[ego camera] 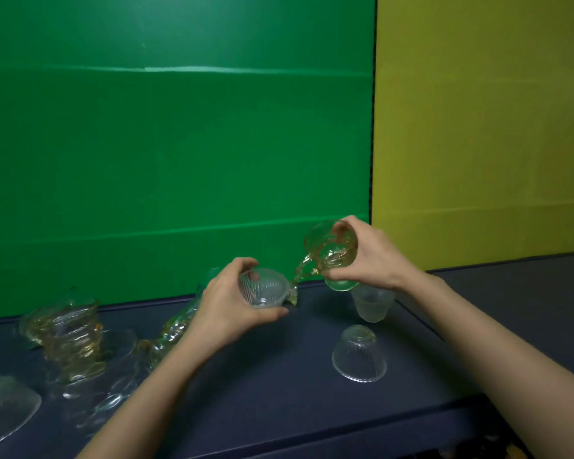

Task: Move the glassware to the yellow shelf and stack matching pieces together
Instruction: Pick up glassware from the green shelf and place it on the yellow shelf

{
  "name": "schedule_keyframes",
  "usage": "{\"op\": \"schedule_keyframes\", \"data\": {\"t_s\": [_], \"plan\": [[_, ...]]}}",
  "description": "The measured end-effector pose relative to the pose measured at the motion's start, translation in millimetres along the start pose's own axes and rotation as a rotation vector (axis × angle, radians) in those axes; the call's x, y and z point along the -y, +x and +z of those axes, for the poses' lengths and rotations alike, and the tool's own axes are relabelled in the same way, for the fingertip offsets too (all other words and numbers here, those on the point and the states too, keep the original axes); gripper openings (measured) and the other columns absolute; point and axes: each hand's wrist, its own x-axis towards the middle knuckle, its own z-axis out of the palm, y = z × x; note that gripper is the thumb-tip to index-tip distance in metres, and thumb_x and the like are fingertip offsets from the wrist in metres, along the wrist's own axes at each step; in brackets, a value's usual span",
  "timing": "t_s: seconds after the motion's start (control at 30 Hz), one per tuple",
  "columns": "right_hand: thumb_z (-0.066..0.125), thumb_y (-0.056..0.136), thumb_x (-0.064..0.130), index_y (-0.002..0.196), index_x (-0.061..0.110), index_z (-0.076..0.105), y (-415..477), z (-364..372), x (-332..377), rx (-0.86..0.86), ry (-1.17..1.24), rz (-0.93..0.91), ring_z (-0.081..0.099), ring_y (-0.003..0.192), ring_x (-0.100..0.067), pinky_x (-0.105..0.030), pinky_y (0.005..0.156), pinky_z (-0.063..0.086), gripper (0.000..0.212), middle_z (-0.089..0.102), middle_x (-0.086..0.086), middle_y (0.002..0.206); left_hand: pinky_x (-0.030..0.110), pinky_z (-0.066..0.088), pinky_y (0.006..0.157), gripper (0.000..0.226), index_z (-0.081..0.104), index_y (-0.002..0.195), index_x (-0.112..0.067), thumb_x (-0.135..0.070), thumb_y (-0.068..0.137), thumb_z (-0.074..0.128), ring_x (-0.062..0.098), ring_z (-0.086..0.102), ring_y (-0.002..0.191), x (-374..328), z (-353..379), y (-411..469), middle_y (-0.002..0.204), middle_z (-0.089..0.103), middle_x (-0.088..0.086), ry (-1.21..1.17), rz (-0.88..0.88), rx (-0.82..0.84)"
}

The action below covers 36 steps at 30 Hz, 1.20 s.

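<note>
Left hand (pixel 227 301) gripping ribbed bowl (pixel 263 289), right hand (pixel 373 256) – amber cup (pixel 331 250)

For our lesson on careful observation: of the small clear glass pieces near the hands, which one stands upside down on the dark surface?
The ribbed clear cup nearest the viewer, rim down. The frosted cup behind it stands rim up.

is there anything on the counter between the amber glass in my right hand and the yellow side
Nothing visible. The right hand holds the amber glass above a frosted tumbler, which is beneath it rather than in its path; the dark counter toward the yellow wall looks bare.
</note>
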Motion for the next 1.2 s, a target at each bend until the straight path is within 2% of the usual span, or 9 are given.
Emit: {"op": "schedule_keyframes", "data": {"t_s": [0.17,0.27,0.4,0.5,0.67,0.8,1.2], "plan": [[0.085,0.057,0.037,0.112,0.017,0.055,-35.9,-47.5,-41.4,-0.157,0.113,0.156,0.057,0.103,-0.016,-0.027,0.092,0.043,0.065,0.062,0.0,0.111,0.023,0.037,0.089,0.082,0.053,0.115,-0.014,-0.037,0.045,0.088,0.017,0.053,0.103,-46.9,29.7,11.1,0.113,0.06,0.001,-0.014,0.071,0.018],[0.085,0.055,0.038,0.109,0.02,0.055,-62.9,-81.2,-71.9,-0.196,0.124,0.222,0.056,0.102,-0.013,-0.024,0.091,0.041,0.065,0.059,0.006,0.106,0.023,0.038,0.088,0.084,0.053,0.114,-0.014,-0.043,0.041,0.084,0.016,0.053,0.102,-80.7,60.7,12.4,0.109,0.059,-0.002,-0.054,0.12,0.031],[0.086,0.054,0.037,0.102,0.025,0.053,-104.4,-126.2,-118.2,-0.223,0.125,0.299,0.057,0.101,-0.014,-0.024,0.09,0.043,0.06,0.06,0.006,0.104,0.021,0.035,0.084,0.083,0.053,0.113,-0.017,-0.044,0.042,0.084,0.011,0.049,0.101,-133.1,115.1,6.8,0.106,0.053,-0.008,-0.091,0.161,0.051],[0.087,0.051,0.038,0.103,0.023,0.056,-136.8,-156.9,-155.5,-0.255,0.127,0.353,0.059,0.101,-0.017,-0.028,0.089,0.046,0.062,0.064,0.002,0.106,0.022,0.034,0.085,0.075,0.054,0.114,-0.016,-0.036,0.049,0.086,0.012,0.048,0.103,-171.2,161.3,2.3,0.106,0.051,-0.005,-0.115,0.173,0.068],[0.087,0.051,0.04,0.103,0.023,0.058,-184.1,-198.8,-213.4,-0.275,0.123,0.428,0.059,0.103,-0.018,-0.032,0.093,0.046,0.062,0.065,0.0,0.108,0.025,0.036,0.088,0.074,0.055,0.112,-0.014,-0.035,0.048,0.086,0.014,0.051,0.105,-224.8,231.9,-11.2,0.112,0.056,0.001,-0.134,0.159,0.1],[0.087,0.052,0.038,0.104,0.022,0.06,-213.4,-224.4,-254.7,-0.279,0.131,0.464,0.059,0.103,-0.017,-0.032,0.092,0.047,0.061,0.065,0.002,0.108,0.029,0.037,0.092,0.074,0.054,0.112,-0.015,-0.035,0.048,0.086,0.015,0.051,0.109,-256.6,281.1,-17.5,0.112,0.054,-0.002,-0.149,0.129,0.13],[0.086,0.055,0.038,0.109,0.022,0.058,-230.5,-281.1,-380.9,-0.35,0.159,0.55,0.058,0.106,-0.02,-0.036,0.093,0.048,0.063,0.064,-0.002,0.111,0.028,0.036,0.094,0.075,0.054,0.116,-0.017,-0.038,0.05,0.085,0.017,0.05,0.113,-329.6,409.4,29.7,0.12,0.057,0.001,-0.125,0.104,0.188]]}}
